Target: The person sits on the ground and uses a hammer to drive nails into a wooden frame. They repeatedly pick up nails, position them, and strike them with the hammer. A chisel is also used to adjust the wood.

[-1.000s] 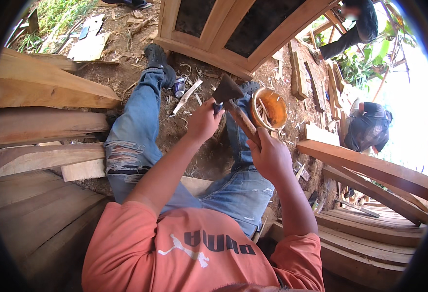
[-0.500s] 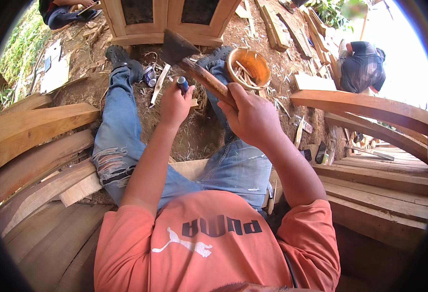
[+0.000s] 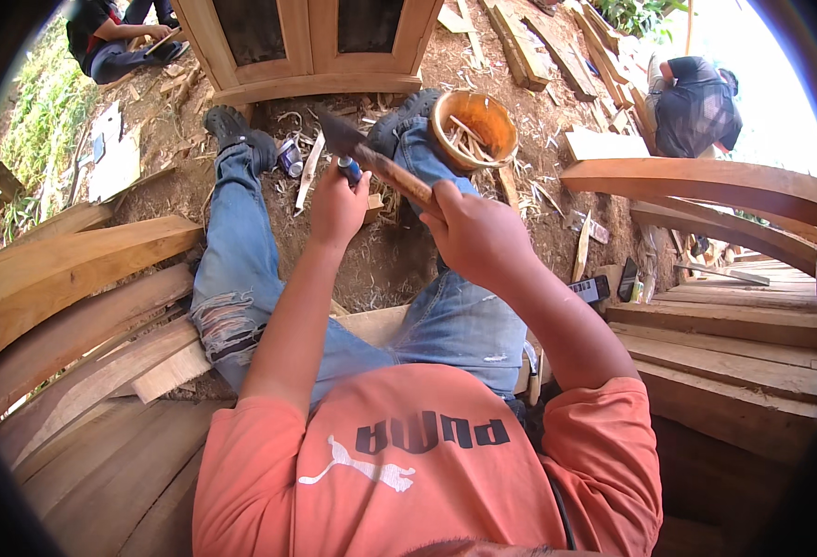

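My left hand [image 3: 338, 210] is closed around a blue-handled tool [image 3: 349, 169], likely a chisel; its blade is hidden below the fist. A small piece of wood [image 3: 372, 208] shows just beside that hand. My right hand [image 3: 479, 230] grips the wooden handle of a hatchet [image 3: 397, 176]. The hatchet's dark, wedge-shaped metal head points up and left, over the top end of the blue handle. Whether the two touch I cannot tell.
A wooden cabinet [image 3: 320, 85] with dark panels stands ahead. A round tub [image 3: 492, 121] holding wood sticks sits by my right foot. Curved timbers [image 3: 84, 251] lie left, stacked boards [image 3: 724, 320] right. A can [image 3: 290, 158] lies on shavings. Two people [image 3: 696, 107] work farther off.
The hatchet head has come down closer to the blue handle, and my right hand has lowered slightly. My left hand still holds the blue-handled tool. The whole view has shifted a little.
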